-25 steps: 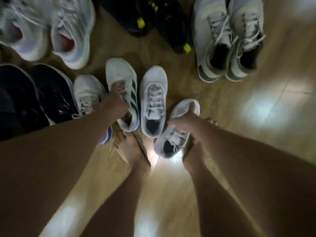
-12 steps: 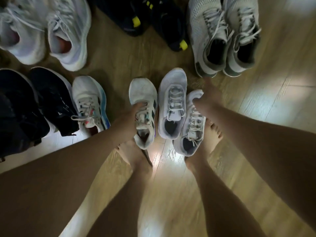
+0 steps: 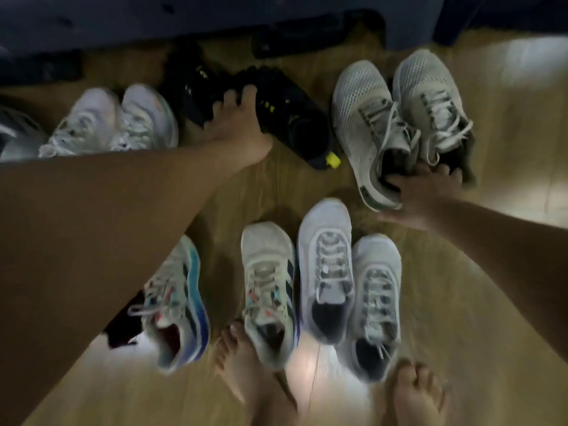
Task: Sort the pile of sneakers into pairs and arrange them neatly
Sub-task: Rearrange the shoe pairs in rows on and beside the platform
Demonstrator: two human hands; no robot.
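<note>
Down on the wooden floor (image 3: 507, 124) there are shoes all round. Dark furniture (image 3: 153, 20) runs along the far edge, and a white pair (image 3: 113, 124) sits side by side at the far left. In the near row a blue-soled sneaker (image 3: 181, 302) lies partly under the left forearm. A striped sneaker (image 3: 267, 290) stands apart from it, right next to a pale lilac pair (image 3: 325, 265) whose two shoes are staggered and touching. Two bare feet (image 3: 246, 382) stand just behind that row, so both arms reach out over it. The left hand (image 3: 236, 127) is stretched to the black sneakers (image 3: 289, 115) with yellow tabs, which lie close together in the far middle. Its fingers are spread and fairly straight over the gap between the two shoes, its fingertips are on the dark uppers, and it clamps nothing. On the far right the grey mesh pair (image 3: 368, 103) sits toes away and heels toward the person. The right hand (image 3: 424, 195) is on those heels, with its fingers hooked into the dark openings and its thumb below the left shoe's heel, gripping the pair from behind. Motion blur smears the edges of that grip.
</note>
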